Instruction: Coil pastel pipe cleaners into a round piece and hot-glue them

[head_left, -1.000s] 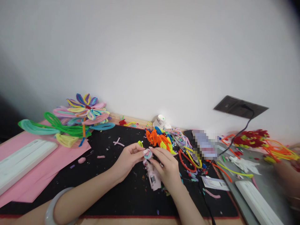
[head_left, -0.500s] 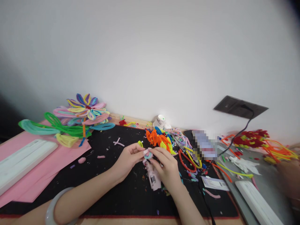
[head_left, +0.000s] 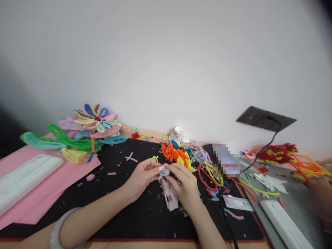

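Note:
Both hands meet over the black mat (head_left: pixel 111 211). My left hand (head_left: pixel 144 176) pinches a small fuzzy pink-and-teal piece (head_left: pixel 164 171) from the left. From the right, the fingers of my right hand (head_left: pixel 185 183) close on that same piece. Fingertips cover much of it, so its full shape is hidden. Just below, partly under my right hand, lies a pale pink device (head_left: pixel 169 197) with a small dark window. Beyond the fingers sits a bundle of orange and yellow pipe-cleaner loops (head_left: pixel 176 154).
Left stands a multicoloured pipe-cleaner flower (head_left: pixel 97 119) beside pink sheets (head_left: pixel 54 199) and a white long box (head_left: pixel 28 181). To the right lie a blurred-out phone (head_left: pixel 227 160), a black cable (head_left: pixel 264 152), pipe-cleaner scraps and another white box (head_left: pixel 285 223). Another person's hand (head_left: pixel 321 193) is at the right edge.
Almost nothing differs. My hands stay in place on the small piece, with only a very slight shift of the fingers.

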A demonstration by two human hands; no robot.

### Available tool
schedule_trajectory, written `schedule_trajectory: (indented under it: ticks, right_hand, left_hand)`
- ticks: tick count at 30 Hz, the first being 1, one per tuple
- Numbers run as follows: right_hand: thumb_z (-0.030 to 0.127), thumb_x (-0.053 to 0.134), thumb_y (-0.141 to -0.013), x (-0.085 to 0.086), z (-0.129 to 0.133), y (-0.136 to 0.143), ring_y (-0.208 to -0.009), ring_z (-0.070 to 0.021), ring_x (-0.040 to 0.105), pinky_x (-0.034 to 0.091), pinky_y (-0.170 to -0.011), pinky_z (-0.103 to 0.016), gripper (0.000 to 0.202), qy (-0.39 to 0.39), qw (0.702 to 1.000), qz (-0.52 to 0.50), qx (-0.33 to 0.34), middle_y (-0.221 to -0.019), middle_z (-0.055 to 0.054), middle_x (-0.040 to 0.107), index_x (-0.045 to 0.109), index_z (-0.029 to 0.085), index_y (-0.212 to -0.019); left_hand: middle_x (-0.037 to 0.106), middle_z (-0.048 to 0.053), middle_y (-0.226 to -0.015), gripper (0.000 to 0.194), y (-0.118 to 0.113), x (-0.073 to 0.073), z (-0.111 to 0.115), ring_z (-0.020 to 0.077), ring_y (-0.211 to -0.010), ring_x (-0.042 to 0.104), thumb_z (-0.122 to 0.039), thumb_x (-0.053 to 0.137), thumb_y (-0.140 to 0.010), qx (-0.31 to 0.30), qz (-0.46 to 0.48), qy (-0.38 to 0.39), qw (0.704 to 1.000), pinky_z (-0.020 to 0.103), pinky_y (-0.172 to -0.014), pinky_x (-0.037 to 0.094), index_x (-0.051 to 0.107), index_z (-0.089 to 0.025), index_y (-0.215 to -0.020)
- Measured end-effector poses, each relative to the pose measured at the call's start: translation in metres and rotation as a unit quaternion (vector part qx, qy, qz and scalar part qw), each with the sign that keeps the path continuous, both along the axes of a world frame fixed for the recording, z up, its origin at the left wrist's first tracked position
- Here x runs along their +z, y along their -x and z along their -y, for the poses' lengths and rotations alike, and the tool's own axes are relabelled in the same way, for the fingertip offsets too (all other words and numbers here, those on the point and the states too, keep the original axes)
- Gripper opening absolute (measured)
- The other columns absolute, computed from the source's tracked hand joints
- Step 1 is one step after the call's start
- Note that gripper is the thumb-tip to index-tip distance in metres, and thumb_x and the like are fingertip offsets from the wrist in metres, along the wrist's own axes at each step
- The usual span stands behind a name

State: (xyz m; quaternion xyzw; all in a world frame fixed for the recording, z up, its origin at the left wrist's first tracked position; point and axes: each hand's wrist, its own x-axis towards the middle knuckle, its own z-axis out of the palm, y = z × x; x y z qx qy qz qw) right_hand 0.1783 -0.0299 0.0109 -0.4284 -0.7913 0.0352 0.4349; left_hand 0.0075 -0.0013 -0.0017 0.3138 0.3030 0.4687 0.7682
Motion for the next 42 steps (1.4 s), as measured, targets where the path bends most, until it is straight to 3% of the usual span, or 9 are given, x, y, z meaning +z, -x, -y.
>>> schedule_trajectory:
  ticks: [23,36,42]
  right_hand:
    - [0.022,0.061,-0.091,-0.0003,-0.0003,-0.0015,-0.091,-0.0191,0.068,0.056,-0.083,-0.029,0.021,-0.013,1.000,-0.003,-0.005,-0.100,-0.010,0.071,0.070,0.018,-0.110]
    - [0.023,0.061,-0.091,0.0041,0.0002,-0.0002,-0.089,-0.0187,0.069,0.058,-0.081,-0.028,0.019,-0.018,1.000,-0.010,-0.011,-0.097,-0.009,0.072,0.071,0.018,-0.106]
    - [0.023,0.061,-0.090,0.0034,0.0007,-0.0008,-0.088,-0.0191,0.069,0.058,-0.081,-0.030,0.020,-0.017,1.000,-0.007,-0.012,-0.096,-0.009,0.072,0.071,0.019,-0.107]
  left_hand:
    - [0.071,-0.001,-0.075,0.025,-0.0012,0.0018,-0.0001,0.0104,-0.074,0.063,-0.028,0.084,-0.066,-0.008,-0.009,0.001,1.000,0.023,-0.072,0.050,0.063,-0.017,-0.073]
    - [0.069,0.000,-0.075,0.020,-0.0009,-0.0001,0.0003,0.0108,-0.074,0.063,-0.030,0.076,-0.076,-0.022,-0.005,-0.024,0.999,0.024,-0.073,0.050,0.062,-0.016,-0.073]
    - [0.072,0.000,-0.077,0.025,-0.0014,0.0018,0.0011,0.0111,-0.074,0.064,-0.027,0.084,-0.067,-0.015,-0.005,-0.018,1.000,0.024,-0.072,0.049,0.063,-0.017,-0.075]
